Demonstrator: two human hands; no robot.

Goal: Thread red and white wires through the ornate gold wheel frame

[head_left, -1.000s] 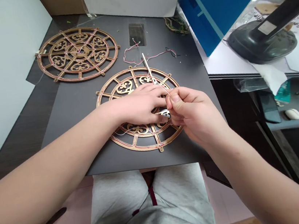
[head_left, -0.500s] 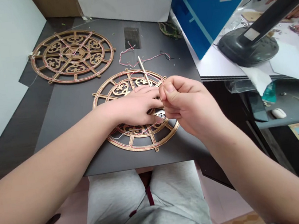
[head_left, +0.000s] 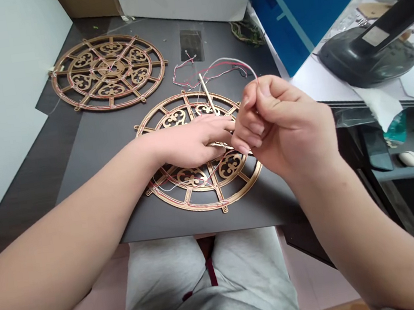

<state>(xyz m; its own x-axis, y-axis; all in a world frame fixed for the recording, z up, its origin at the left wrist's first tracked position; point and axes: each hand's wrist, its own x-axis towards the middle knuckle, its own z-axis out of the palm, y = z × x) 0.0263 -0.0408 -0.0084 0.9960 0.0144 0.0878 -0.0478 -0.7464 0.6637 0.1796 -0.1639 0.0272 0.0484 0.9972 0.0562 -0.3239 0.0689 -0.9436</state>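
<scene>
From the head view, the left hand (head_left: 190, 144) lies flat, fingers close together, on a fretwork wooden wheel (head_left: 206, 207) laced with wire, near the middle of the desk's (head_left: 88, 155) near edge. The right hand (head_left: 283, 124) pinches a thin wire (head_left: 225, 63) between thumb and fingers, just above the wheel's right side. A wooden stick (head_left: 205, 91) crosses the wheel beside the left fingertips. A second wheel (head_left: 112, 107) lies toward the desk's far left corner.
</scene>
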